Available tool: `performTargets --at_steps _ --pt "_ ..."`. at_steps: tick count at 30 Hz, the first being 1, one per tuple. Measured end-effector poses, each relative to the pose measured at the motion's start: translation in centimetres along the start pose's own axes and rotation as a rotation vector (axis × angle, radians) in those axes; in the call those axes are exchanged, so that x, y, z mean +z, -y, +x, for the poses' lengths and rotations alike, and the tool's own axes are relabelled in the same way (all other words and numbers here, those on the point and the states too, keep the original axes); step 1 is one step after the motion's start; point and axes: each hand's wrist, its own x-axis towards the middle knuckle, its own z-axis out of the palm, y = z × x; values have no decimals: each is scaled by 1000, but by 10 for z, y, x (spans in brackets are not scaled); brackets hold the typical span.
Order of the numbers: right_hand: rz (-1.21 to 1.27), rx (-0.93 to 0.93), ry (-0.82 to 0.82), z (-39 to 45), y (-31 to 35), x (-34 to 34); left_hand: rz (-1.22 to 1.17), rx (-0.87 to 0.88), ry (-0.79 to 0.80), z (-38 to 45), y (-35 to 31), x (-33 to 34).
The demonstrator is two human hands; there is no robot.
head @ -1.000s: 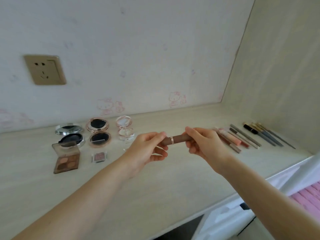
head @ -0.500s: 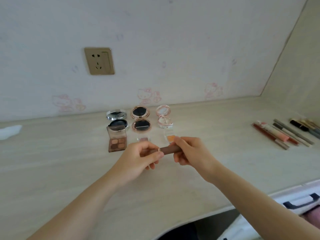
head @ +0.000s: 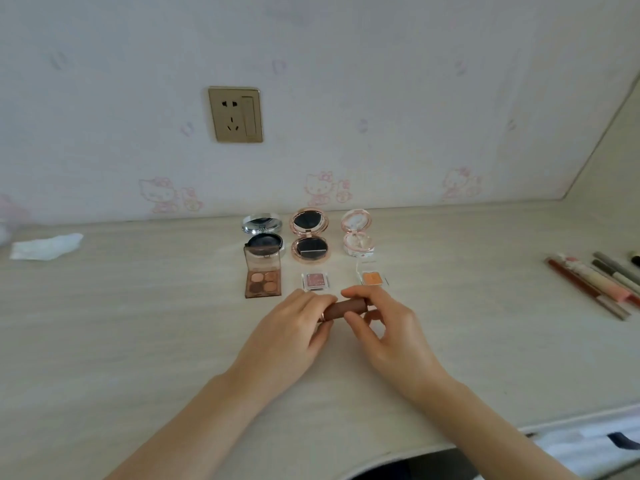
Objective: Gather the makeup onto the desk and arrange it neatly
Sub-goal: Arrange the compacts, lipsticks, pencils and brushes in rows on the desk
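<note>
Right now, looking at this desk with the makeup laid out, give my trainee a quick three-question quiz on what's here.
1. True or false: both hands grip the brown tube.
2. Multiple choice: which item lies directly behind the left hand, nearest it? A) the orange single pan B) the pink glitter pan C) the white tissue
3. Fill in: the pencils and pens lie at the desk's ____ side.

Key
1. True: the left hand holds one end, the right hand the other.
2. B, the pink glitter pan; the orange single pan sits behind the right hand, the white tissue far left.
3. Right.
</note>
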Motion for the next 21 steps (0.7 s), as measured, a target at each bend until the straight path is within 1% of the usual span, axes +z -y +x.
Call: performTargets --at_steps 5,8,10,12,17,21 --pt "-278 -185 -54 0 1 2 29 2 -15 0 5 -4" --pt "-404 -239 -100 0 2 4 197 45 -23 1 8 -3" --pt "-457 -255 -136 -1 2 5 322 48 -22 1 6 -1" --pt "-493 -281 -165 -1 2 5 388 70 -42 0 4 1" --pt "-591 -348 -179 -1 2 6 446 100 -10 -1 2 2" --pt "-648 -389 -217 -1 -2 6 467 25 -25 -2 -3 2"
